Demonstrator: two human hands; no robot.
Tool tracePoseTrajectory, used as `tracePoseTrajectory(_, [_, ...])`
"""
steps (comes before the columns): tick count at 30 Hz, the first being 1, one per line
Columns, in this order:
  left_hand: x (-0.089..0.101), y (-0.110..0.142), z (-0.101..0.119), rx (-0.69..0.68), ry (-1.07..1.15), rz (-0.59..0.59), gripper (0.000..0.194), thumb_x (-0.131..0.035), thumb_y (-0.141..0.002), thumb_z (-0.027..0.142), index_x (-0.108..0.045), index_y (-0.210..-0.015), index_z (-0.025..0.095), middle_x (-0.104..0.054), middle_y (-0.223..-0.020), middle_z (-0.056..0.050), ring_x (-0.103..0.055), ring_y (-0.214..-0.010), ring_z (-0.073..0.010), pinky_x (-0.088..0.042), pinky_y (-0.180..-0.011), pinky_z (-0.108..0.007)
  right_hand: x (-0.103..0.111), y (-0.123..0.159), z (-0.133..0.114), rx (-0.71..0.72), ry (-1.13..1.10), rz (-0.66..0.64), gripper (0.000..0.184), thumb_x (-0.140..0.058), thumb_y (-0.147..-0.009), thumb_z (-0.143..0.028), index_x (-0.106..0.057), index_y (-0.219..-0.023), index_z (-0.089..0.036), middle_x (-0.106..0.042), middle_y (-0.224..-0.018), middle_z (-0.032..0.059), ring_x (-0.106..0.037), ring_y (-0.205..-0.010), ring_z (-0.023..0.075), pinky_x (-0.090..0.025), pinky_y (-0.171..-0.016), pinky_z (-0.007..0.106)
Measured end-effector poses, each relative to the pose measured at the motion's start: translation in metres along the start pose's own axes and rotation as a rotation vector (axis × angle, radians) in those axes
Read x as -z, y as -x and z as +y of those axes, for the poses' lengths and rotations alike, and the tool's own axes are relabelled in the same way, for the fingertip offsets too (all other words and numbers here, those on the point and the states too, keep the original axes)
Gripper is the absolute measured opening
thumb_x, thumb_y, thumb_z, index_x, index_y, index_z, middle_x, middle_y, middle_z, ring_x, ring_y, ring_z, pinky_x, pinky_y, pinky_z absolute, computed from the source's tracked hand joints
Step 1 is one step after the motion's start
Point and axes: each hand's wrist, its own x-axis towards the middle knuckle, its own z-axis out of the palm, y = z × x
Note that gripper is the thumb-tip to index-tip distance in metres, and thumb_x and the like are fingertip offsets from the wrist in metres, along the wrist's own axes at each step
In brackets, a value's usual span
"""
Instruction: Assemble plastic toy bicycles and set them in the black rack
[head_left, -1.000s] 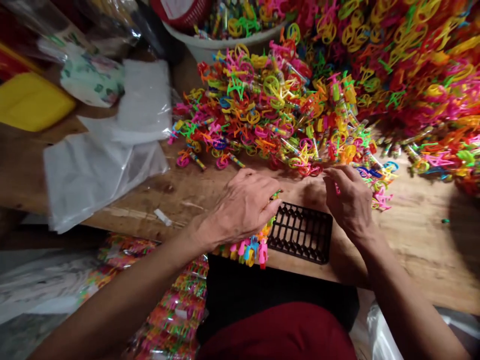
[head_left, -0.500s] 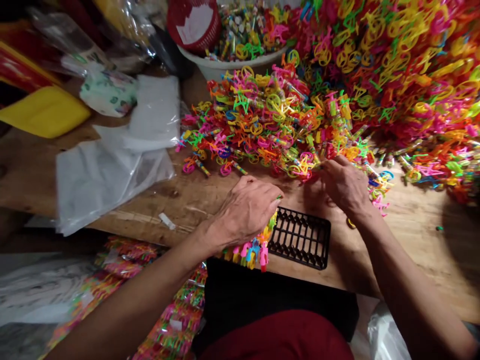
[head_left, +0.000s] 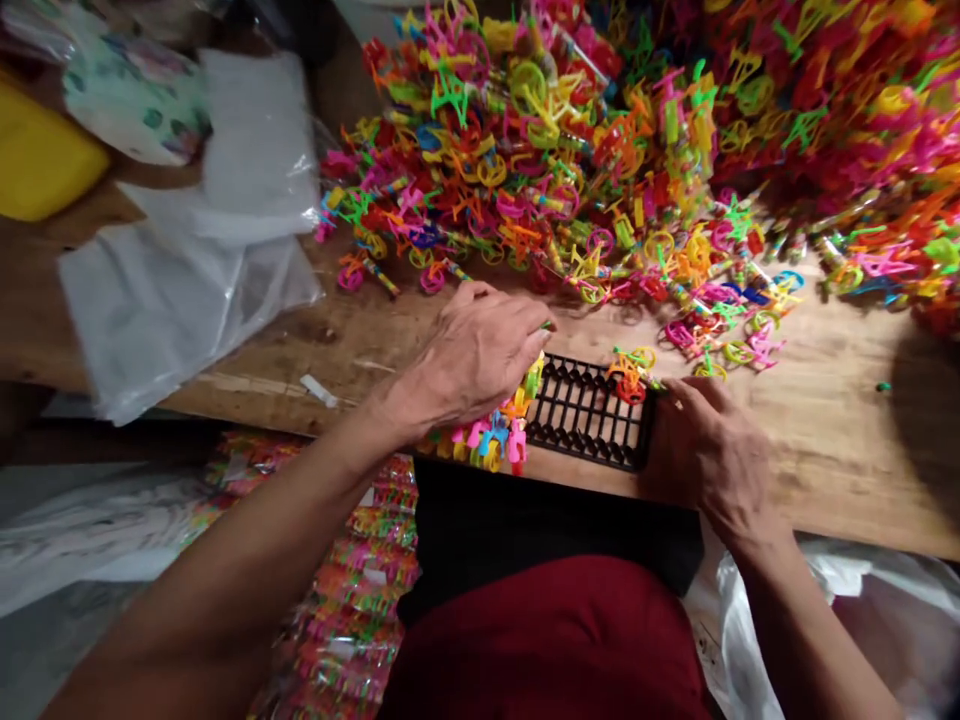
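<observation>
A black slotted rack [head_left: 581,415] lies near the table's front edge. Its left end is covered by a row of small bright plastic toys [head_left: 495,437] in pink, blue, yellow and orange. My left hand [head_left: 484,345] is closed over this row, its curled fingers mostly hidden, with a bit of green at the fingertips. My right hand [head_left: 724,445] is at the rack's right end, thumb and finger pinching the thin end of a toy bicycle [head_left: 628,378] with yellow-green and orange-red parts. The bicycle is above the rack's upper right slots; whether it touches them I cannot tell.
A big heap of similar toys [head_left: 517,170] spreads along the back. Clear plastic bags [head_left: 195,290] lie at left beside a yellow object [head_left: 45,150]. Packed toy bags [head_left: 360,590] hang or lie below the table edge. A white plastic bag [head_left: 757,620] is at lower right.
My right hand has come from the front of the heap down to the rack's right end, bringing a toy bicycle. My left hand stays on the row. The view has tilted down.
</observation>
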Motion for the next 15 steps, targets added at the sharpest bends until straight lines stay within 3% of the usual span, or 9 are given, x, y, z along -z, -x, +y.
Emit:
tracePoseTrajectory(3, [0.001,0.000,0.000,-0.004,0.000,-0.014,0.041,-0.031,-0.105,0.034,-0.068,-0.113,0.019,-0.077,-0.116,-0.007,-0.068,-0.106,-0.0235,-0.037,-0.103,-0.044,-0.006,-0.003,0.000,0.033,0.012,-0.011,0.032,-0.051,-0.100,-0.025,-0.066,-0.127,-0.021,-0.070,-0.108,0.0107,-0.060,-0.086,0.0222,-0.042,-0.067,0.032])
tracePoseTrajectory(6, [0.003,0.000,0.002,0.001,0.005,-0.033,0.041,-0.031,-0.105,0.033,-0.067,-0.116,0.018,-0.076,-0.119,-0.008,-0.068,-0.109,-0.0240,-0.037,-0.104,-0.045,-0.010,-0.011,0.001,0.065,0.011,-0.025,0.030,-0.049,-0.101,-0.025,-0.067,-0.124,-0.021,-0.068,-0.102,0.0108,-0.059,-0.089,0.0246,-0.044,-0.072,0.035])
tracePoseTrajectory(10, [0.004,0.000,0.003,0.016,0.015,-0.047,0.041,-0.031,-0.105,0.033,-0.067,-0.120,0.018,-0.076,-0.122,-0.008,-0.068,-0.112,-0.0246,-0.035,-0.107,-0.046,-0.014,-0.017,0.003,0.043,-0.086,-0.032,0.024,-0.048,-0.102,-0.024,-0.069,-0.113,-0.020,-0.068,-0.098,0.0091,-0.061,-0.084,0.0220,-0.046,-0.071,0.033])
tracePoseTrajectory(15, [0.004,0.000,0.002,0.014,0.018,-0.050,0.041,-0.031,-0.106,0.033,-0.067,-0.119,0.017,-0.075,-0.123,-0.009,-0.067,-0.113,-0.0237,-0.034,-0.109,-0.045,-0.007,-0.017,0.005,-0.014,-0.318,0.007,0.009,-0.061,-0.097,-0.028,-0.066,-0.101,-0.022,-0.069,-0.086,0.0026,-0.061,-0.066,0.0148,-0.046,-0.062,0.028])
